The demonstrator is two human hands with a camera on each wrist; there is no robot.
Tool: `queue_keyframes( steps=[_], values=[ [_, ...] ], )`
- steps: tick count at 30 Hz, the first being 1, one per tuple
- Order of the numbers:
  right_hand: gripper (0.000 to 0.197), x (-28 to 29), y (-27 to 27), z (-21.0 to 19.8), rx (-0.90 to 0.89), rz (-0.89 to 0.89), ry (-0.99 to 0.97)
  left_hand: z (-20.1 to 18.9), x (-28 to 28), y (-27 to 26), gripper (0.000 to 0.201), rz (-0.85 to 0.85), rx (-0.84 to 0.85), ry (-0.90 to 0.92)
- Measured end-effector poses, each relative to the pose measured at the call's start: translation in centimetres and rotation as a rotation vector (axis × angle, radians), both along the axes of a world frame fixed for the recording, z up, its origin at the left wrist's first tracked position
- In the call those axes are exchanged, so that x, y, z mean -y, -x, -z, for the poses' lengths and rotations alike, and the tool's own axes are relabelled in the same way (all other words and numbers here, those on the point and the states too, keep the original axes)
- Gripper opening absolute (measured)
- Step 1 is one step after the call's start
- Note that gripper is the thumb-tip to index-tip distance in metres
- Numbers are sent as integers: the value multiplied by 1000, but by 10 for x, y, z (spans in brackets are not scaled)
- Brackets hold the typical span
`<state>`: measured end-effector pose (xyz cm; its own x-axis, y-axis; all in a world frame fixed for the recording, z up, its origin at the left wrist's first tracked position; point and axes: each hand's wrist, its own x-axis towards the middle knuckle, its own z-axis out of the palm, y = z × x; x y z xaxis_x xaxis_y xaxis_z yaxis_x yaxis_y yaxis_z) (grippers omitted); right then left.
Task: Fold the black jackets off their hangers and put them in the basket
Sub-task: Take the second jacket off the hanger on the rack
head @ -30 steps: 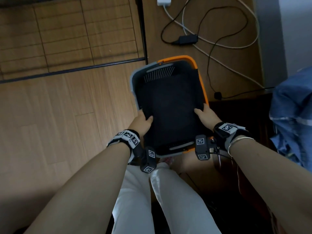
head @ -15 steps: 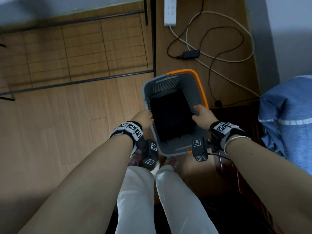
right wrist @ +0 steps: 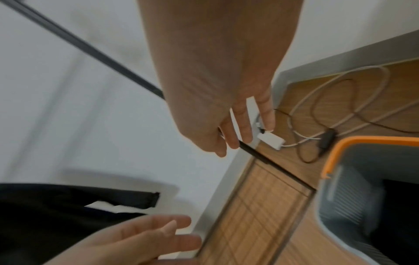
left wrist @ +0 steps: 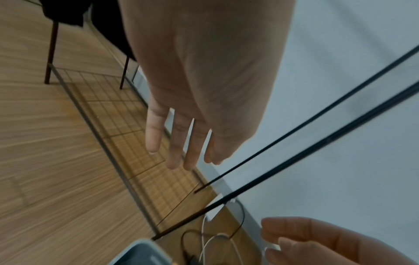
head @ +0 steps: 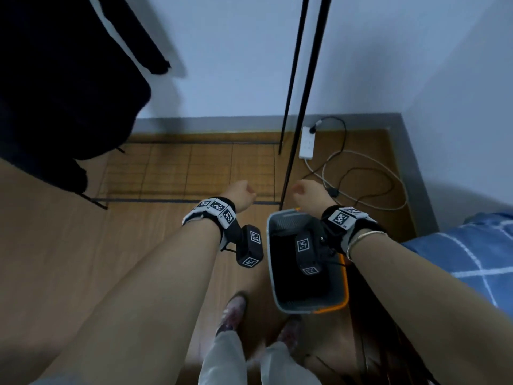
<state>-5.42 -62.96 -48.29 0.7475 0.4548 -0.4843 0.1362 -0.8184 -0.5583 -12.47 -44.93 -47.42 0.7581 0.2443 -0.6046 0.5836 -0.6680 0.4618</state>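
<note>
A grey basket with an orange rim [head: 277, 290] stands on the wooden floor by my right leg. A folded black jacket [head: 286, 287] lies inside it; the jacket's dark fabric [right wrist: 403, 200] also shows in the right wrist view. More black jackets [head: 55, 79] hang at the upper left. My left hand [head: 241, 194] and right hand [head: 308, 194] are raised side by side above the floor, beyond the basket. Both are empty. In the wrist views the left fingers [left wrist: 174, 152] and right fingers [right wrist: 246, 129] are straight and relaxed.
Black poles of the clothes rack [head: 301, 107] rise just beyond my hands, with its wire shelf [head: 194, 173] low over the floor. A white power strip [head: 306, 143] and loose cables [head: 366, 187] lie near the wall. A blue checked bed cover [head: 472, 254] is at the right.
Both hands have let go of the folded jacket and come up out of the basket. My view has lifted from the basket towards the wall and the hanging jackets.
</note>
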Motion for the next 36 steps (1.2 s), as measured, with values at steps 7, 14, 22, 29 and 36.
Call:
queue_keyframes(
  steps=[7,14,22,29,36],
  values=[
    [28,-69,2,-127,207,-130,-132,-123,-53,8,33,-70,168,-93],
    [24,-144,16,-235,329,-157,-269,-240,-113,30,33,-101,317,-40],
    [26,-259,62,-328,459,-107,-432,-342,-235,72,30,-148,564,-21],
    [25,-369,102,-380,512,35,-603,-405,-353,105,20,-116,758,-71],
    [23,-460,114,-418,563,61,-656,-437,-453,110,18,-163,952,-82]
  ],
)
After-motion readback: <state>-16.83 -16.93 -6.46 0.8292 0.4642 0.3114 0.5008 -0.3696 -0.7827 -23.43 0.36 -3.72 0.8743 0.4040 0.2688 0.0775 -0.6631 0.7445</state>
